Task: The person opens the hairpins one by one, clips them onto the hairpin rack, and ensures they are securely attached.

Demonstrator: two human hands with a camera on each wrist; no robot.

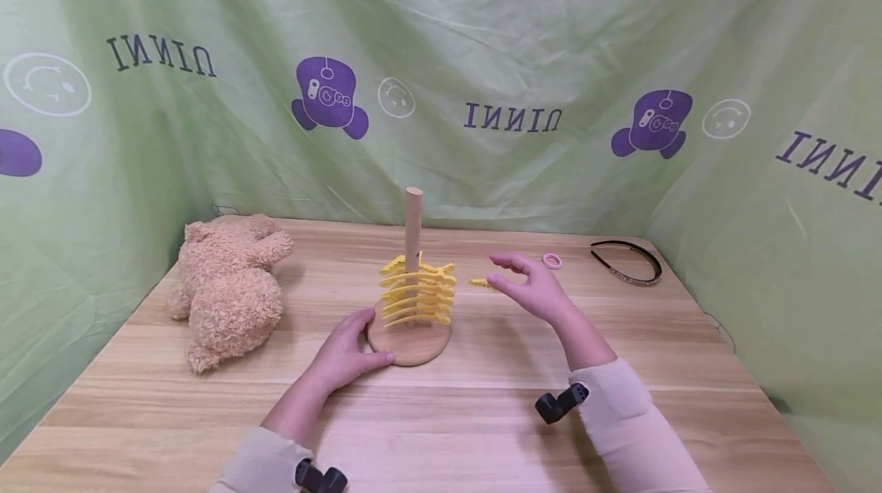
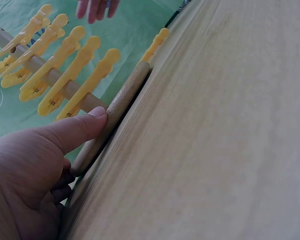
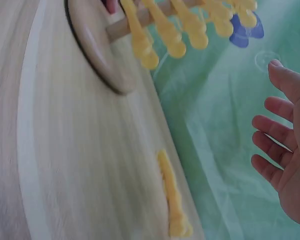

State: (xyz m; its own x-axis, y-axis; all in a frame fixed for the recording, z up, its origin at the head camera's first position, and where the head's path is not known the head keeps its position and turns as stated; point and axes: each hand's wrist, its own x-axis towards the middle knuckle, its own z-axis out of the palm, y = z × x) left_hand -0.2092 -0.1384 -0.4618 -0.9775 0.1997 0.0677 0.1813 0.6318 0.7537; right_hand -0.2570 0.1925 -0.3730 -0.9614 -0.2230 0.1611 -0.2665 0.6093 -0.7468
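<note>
A wooden stand, with a round base [image 1: 408, 349] and an upright post [image 1: 413, 226], stands on the table. Several yellow hair clips [image 1: 434, 295] sit one above another along the post. My left hand [image 1: 344, 353] grips the base at its left edge; in the left wrist view the thumb [image 2: 85, 129] presses its rim and the other fingers curl low beside it. To the right of the stand, my right hand [image 1: 530, 286] is raised with fingers spread and nothing in them. Near it on the table lies one loose yellow hair clip [image 3: 173, 197], partly hidden by the hand in the head view.
At the left of the wooden table [image 1: 496, 424] lies a light brown plush toy [image 1: 237, 298]. A small pink ring [image 1: 546, 259] and a black headband [image 1: 657, 263] lie at the back right. Green printed cloth [image 1: 441, 164] hangs around the back and sides.
</note>
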